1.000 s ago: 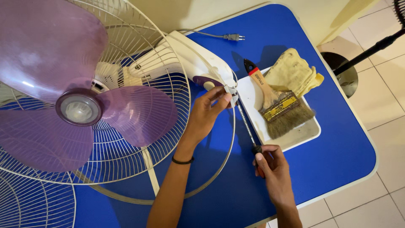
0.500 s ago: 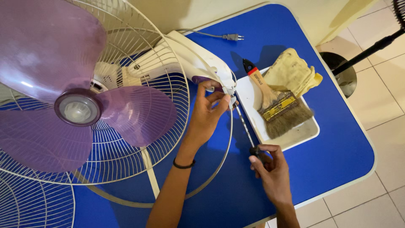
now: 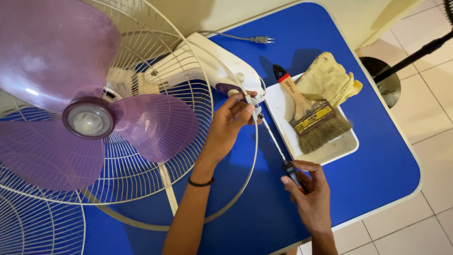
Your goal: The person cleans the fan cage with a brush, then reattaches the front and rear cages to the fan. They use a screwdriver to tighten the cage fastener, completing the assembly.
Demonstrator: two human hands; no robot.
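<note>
A white fan with purple blades lies on its side on a blue table, its wire guard facing me. My left hand pinches the white clip on the guard's rim ring, close to the fan's white body. My right hand grips the dark handle of a screwdriver. Its thin shaft runs up and left, with the tip at the clip beside my left fingers.
A white tray right of the hands holds a wide paintbrush and a yellowish folded cloth. The fan's plug lies on the table's far side. Another fan's dark base and pole stand on the tiled floor beyond the table's right edge.
My right hand has shifted its grip on the screwdriver handle and turned slightly. My left fingers have re-pinched the clip on the rim. Fan and tray stay put.
</note>
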